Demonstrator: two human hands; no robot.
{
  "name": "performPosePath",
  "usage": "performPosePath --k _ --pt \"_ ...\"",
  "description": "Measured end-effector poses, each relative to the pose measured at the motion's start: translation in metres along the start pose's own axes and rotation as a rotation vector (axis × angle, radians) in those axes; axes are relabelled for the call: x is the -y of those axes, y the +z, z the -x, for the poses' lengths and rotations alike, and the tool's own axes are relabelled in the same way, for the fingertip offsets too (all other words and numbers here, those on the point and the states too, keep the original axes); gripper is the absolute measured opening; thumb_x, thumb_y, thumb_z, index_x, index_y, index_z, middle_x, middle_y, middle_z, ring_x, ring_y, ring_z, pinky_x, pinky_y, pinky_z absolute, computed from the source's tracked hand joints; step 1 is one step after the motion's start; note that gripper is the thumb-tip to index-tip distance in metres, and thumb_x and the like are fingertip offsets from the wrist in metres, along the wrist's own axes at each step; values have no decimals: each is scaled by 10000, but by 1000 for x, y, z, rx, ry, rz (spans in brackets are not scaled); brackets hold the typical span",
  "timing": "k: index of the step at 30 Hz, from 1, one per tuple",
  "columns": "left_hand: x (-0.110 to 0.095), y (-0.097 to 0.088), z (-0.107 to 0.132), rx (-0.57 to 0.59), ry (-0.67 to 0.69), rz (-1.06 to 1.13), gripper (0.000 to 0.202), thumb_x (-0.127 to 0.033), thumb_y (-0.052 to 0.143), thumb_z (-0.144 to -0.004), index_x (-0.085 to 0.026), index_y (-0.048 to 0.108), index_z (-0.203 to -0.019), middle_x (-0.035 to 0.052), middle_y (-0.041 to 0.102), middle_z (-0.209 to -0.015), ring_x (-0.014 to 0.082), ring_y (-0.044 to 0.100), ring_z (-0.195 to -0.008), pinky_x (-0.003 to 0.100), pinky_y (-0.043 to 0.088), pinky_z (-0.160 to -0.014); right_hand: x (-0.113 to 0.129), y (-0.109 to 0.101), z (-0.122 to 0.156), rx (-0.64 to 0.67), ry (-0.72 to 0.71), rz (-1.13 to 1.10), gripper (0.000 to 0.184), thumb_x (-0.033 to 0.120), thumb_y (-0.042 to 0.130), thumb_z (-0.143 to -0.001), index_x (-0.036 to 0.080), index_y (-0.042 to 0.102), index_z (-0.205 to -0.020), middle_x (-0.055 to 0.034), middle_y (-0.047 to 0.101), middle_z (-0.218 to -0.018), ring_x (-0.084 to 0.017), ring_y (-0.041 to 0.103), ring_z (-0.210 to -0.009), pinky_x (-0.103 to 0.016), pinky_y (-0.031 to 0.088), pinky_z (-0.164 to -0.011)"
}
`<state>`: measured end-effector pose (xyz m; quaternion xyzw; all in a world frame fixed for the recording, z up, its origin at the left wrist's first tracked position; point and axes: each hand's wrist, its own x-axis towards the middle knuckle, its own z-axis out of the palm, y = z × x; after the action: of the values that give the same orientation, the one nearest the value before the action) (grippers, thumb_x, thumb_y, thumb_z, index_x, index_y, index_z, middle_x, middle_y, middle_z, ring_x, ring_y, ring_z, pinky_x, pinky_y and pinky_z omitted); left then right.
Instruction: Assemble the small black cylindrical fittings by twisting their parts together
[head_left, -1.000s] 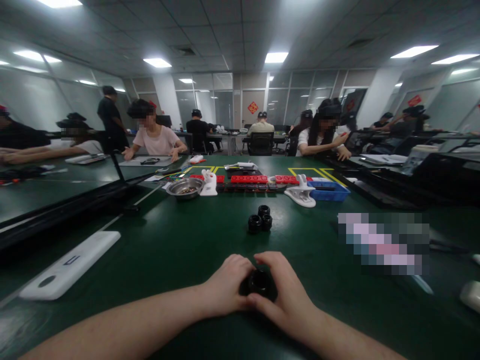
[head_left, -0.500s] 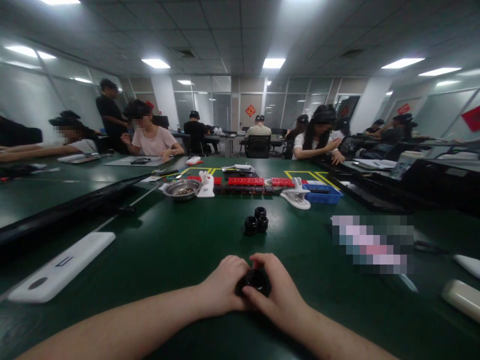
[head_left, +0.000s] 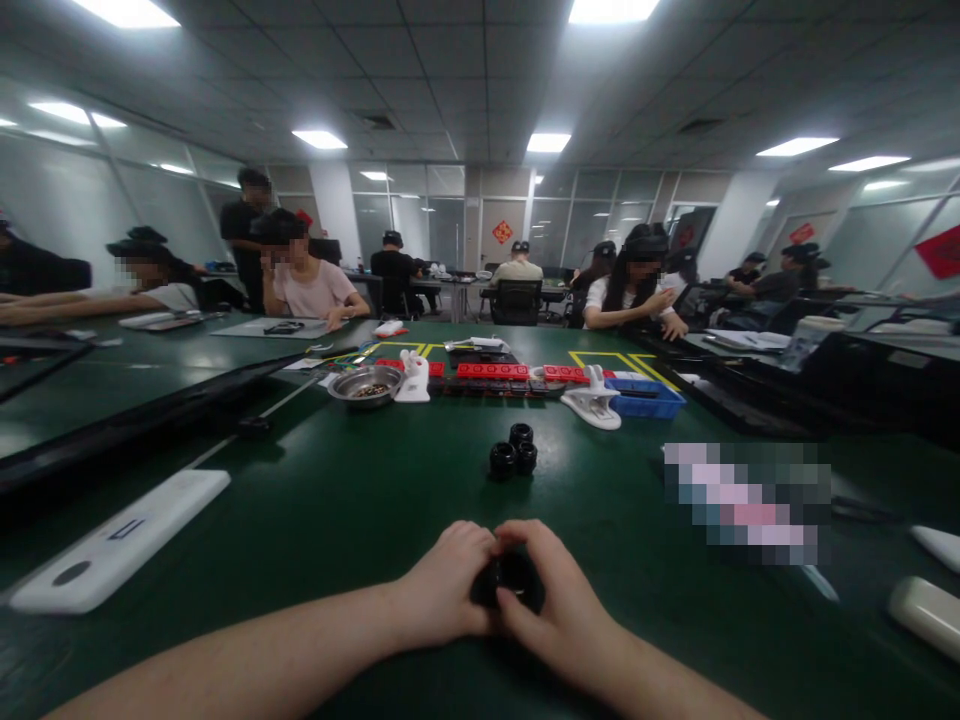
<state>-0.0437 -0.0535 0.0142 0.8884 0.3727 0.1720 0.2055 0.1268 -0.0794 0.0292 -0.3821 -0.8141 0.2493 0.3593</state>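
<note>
Close to me, just above the green table (head_left: 420, 490), my two hands meet around a black round plastic fitting (head_left: 519, 574) with a hollow centre. My left hand (head_left: 448, 580) is closed on its left side, fingers curled and partly hidden. From the right, my right hand (head_left: 562, 595) wraps round it, fingers over the far side and thumb on the near side. Beyond my hands stand three similar black fittings, one at the left (head_left: 503, 459), one at the back (head_left: 521, 435) and one at the right (head_left: 528, 459), clustered together.
Farther back are a metal bowl (head_left: 365, 386) of small parts, red blocks (head_left: 493, 371), white clamps (head_left: 415, 378) and a blue tray (head_left: 646, 398). A long white case (head_left: 124, 540) lies at left, a blurred-out item (head_left: 746, 505) at right. Several people sit around.
My view has tilted up slightly, so the table things sit lower. Both hands stay on the fitting; its opening faces me less squarely, and my right thumb has shifted slightly.
</note>
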Motion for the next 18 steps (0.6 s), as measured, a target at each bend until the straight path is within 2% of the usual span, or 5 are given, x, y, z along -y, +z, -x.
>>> performPosePath --k 4,8,11,14,18 --pt "-1 -1 1 -13 -6 7 481 -425 700 -627 -193 530 -1012 48 565 -983 230 497 -888 359 392 -814 1 -6 5 64 -109 -60 617 31 472 -589 189 392 -1179 -102 491 -1176 -240 456 -1102 -425 377 -956" --pt "3 2 -1 -11 9 -28 418 -502 663 -646 -171 541 -869 38 566 -888 217 504 -834 350 397 -793 -1 -6 2 -65 11 29 460 149 583 -656 175 450 -1096 -111 523 -1080 -263 493 -1015 -442 414 -884" --pt "5 5 -1 -27 10 -50 387 -469 668 -643 -167 530 -843 35 560 -867 210 505 -812 343 400 -777 -2 1 -1 -84 96 58 412 198 646 -630 171 495 -1013 -93 551 -975 -262 522 -919 -444 435 -824" --pt "5 6 0 -23 5 -44 399 -415 691 -622 -175 527 -896 39 561 -902 217 503 -841 347 397 -793 -1 5 -1 -44 99 -12 419 130 563 -652 172 479 -1061 -94 564 -993 -252 527 -951 -449 415 -867" --pt "3 2 1 -14 13 -8 472 -452 672 -649 -204 514 -1018 46 553 -995 227 492 -903 367 384 -835 2 -3 3 73 24 -142 626 46 457 -602 197 380 -1205 -106 495 -1209 -251 450 -1134 -461 353 -961"
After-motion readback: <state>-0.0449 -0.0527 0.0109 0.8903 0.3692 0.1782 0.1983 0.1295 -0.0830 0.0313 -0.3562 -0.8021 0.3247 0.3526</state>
